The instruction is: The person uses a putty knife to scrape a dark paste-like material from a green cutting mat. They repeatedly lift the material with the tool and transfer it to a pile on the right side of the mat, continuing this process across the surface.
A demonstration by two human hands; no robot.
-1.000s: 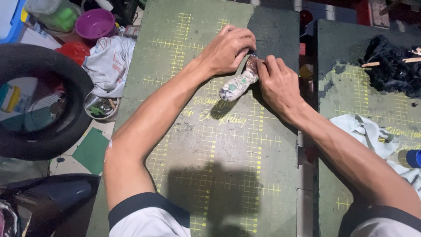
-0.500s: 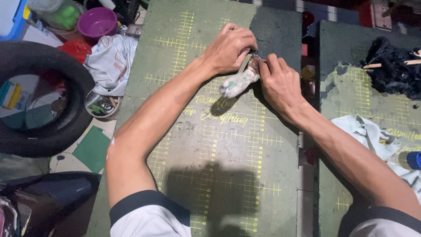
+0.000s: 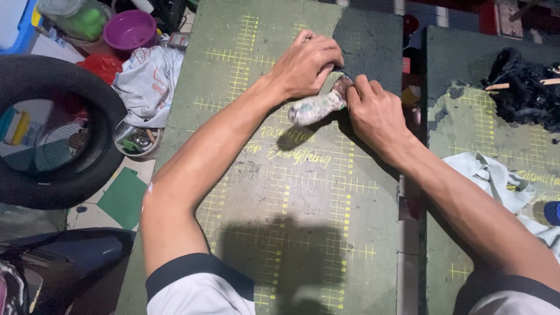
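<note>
A black tyre [image 3: 52, 131] is lying left of the green cutting mat [image 3: 280, 192], a purple bowl [image 3: 129, 29] and white cloth [image 3: 143, 79] are sitting beyond it, and black fluff [image 3: 525, 87] is resting far right.

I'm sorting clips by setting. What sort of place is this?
Probably a small repair or craft workshop. Worn green cutting mats cover the benches, a tyre lies on the floor, and rags lie about. Both hands work a taped bundle.
</note>
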